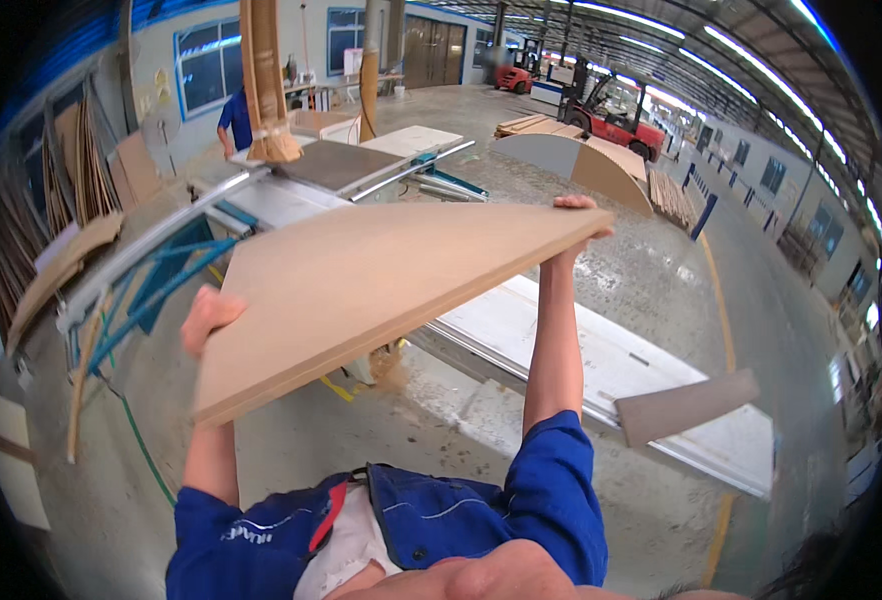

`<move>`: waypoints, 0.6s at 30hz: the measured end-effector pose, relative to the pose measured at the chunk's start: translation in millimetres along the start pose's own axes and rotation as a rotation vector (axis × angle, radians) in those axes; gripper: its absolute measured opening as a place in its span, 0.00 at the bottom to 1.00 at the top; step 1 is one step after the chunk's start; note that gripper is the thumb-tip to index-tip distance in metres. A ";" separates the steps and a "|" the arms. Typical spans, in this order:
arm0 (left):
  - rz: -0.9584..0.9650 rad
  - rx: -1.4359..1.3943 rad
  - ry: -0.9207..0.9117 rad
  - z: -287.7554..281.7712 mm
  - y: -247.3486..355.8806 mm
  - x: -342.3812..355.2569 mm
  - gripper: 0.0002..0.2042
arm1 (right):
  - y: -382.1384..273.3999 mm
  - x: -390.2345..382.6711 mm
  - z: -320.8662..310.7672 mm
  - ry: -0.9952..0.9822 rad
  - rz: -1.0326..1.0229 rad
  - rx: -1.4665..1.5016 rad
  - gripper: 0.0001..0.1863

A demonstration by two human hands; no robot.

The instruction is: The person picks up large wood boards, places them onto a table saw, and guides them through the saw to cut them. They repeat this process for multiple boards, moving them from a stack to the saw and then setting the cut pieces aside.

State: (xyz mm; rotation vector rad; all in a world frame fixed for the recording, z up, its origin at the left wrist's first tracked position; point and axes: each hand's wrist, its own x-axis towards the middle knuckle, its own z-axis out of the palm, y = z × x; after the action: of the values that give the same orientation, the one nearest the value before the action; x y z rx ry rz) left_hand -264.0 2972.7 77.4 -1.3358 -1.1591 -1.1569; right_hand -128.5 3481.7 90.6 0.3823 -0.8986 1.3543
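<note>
A large tan wood-fibre board [391, 270], seemingly two layers thick along its near edge, is held up between my hands. My left hand [211, 318] grips its left side, thumb over the top face and the other fingers hidden beneath. At the far right corner my right hand [579, 228] wraps round the edge, with fingertips over the top. The board is raised and tilted above a panel saw's pale metal table [301, 203], and it hides part of that machine.
The saw's white sliding table [651, 370] runs to the lower right, a grey-brown offcut [686, 407] on it. Boards lean at the left wall [81, 160]. Farther off are stacked panels [571, 150], a red forklift [626, 125] and a person in blue [236, 122].
</note>
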 end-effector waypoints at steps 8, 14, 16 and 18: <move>-0.266 0.000 -0.438 117.4 22.7 -107.0 0.09 | -6.9 -107.4 -47.7 0.331 0.886 0.246 0.27; -0.315 0.094 -0.964 169.8 48.7 -230.8 0.27 | 40.1 -223.5 -191.2 0.542 1.121 -0.063 0.26; -0.517 0.145 -1.059 163.8 61.5 -254.7 0.28 | 52.2 -256.1 -211.5 0.585 1.068 -0.089 0.27; -0.982 0.308 -0.666 137.5 68.5 -309.3 0.24 | 69.0 -267.7 -194.6 0.612 1.069 -0.032 0.27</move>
State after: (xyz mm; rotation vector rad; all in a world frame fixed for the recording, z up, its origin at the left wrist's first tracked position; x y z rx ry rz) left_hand -216.0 3088.0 -244.6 -0.9031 -2.5431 -1.1016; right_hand -118.1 3454.6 -246.3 -0.6285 -0.5839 2.2386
